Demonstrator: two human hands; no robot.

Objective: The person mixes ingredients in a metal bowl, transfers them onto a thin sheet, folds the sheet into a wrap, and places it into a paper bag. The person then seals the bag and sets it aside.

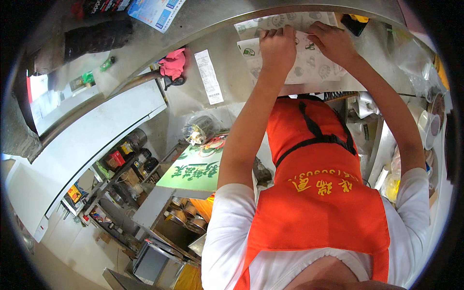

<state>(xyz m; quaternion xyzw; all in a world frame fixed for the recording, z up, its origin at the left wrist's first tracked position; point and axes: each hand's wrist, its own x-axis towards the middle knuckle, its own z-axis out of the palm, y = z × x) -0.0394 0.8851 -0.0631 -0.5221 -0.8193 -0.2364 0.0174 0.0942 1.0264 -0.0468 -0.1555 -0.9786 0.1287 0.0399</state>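
Sheets of white printed wrapping paper (308,67) lie on the metal counter (232,69) in front of me, one sheet partly raised or folded at its far side. My left hand (278,49) has its fingers curled over the upper edge of this paper. Close by on the right, my right hand (331,41) pinches the same edge between thumb and fingers. Whatever lies under the folded part is hidden. Left of the paper, a long printed receipt (209,77) rests flat on the counter.
A pink cloth (173,64) lies at the counter's left part. A black item with something yellow (355,23) is at the back right. Clear plastic bags (417,61) crowd the right side. A metal shelf edge (217,21) runs above the counter's far side.
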